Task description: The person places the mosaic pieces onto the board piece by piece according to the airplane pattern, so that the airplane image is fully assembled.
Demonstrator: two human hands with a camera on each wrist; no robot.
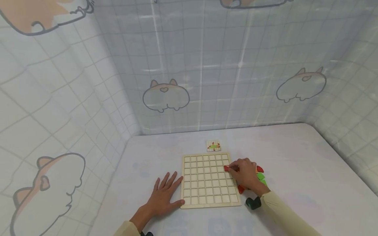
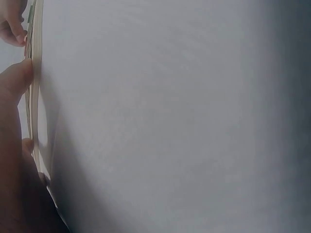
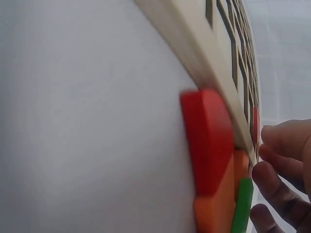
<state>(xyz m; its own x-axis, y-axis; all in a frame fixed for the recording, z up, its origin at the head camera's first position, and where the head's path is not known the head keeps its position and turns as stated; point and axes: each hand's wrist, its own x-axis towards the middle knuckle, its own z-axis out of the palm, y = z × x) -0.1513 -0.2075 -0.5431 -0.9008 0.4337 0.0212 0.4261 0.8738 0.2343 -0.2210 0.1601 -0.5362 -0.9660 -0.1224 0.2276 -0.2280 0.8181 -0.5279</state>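
Note:
A wooden grid board (image 1: 206, 206) lies flat on the table. My left hand (image 1: 163, 198) rests spread on the tabletop at the board's left side, its thumb and a fingertip touching that edge. At the board's right edge, my right hand (image 1: 247, 173) pinches a small red piece (image 1: 226, 168) between thumb and forefinger, over a cell of the right column. In the right wrist view, the red piece (image 3: 256, 124) shows as a thin sliver beside the fingertips. Below that hand lie loose red (image 3: 206, 141), orange and green (image 3: 242, 206) pieces, partly hidden by it in the head view.
A small pattern card (image 1: 213, 146) with a coloured figure lies behind the board. A white wall sheet (image 1: 218, 108) with grid lines and cartoon animals surrounds the table (image 1: 295, 164) at the back and sides. Dark wrist devices (image 1: 253, 203) show near the sleeves.

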